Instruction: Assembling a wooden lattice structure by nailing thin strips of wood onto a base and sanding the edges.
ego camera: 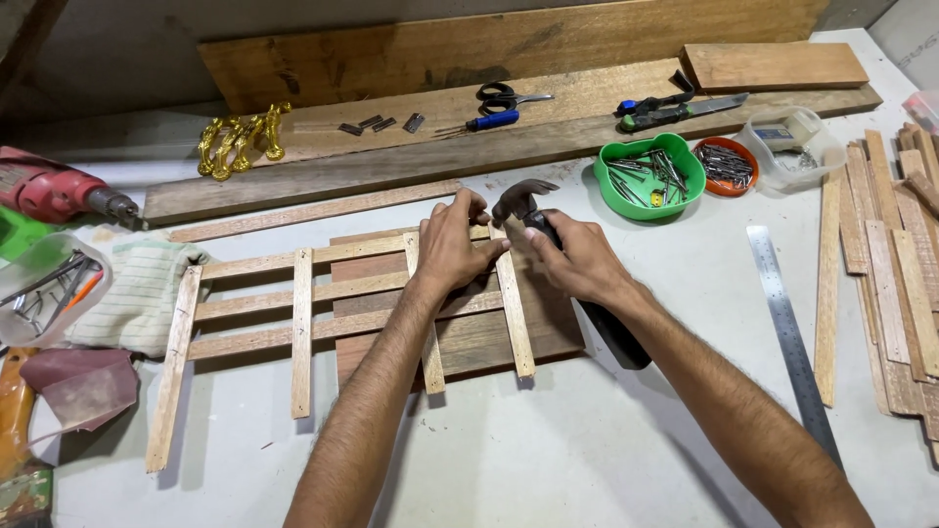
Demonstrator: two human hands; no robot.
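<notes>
Left hand (452,246) pinches at the top of an upright slat (514,303) on the lattice (323,293), fingers closed tight as if steadying a nail; the nail itself too small to see. Right hand (577,259) wrapped around the hammer (548,235) handle, head at 12 o'clock just above the left fingertips. Best done, by judgement: short light taps first, fingers low and clear, lattice flat on the backing board (489,337). Lattice sits directly under both hands, stretching to 9 o'clock on the worktop (606,440). Green nail bowl (648,176) at 1 o'clock, steel ruler (792,342) at 3 o'clock.
</notes>
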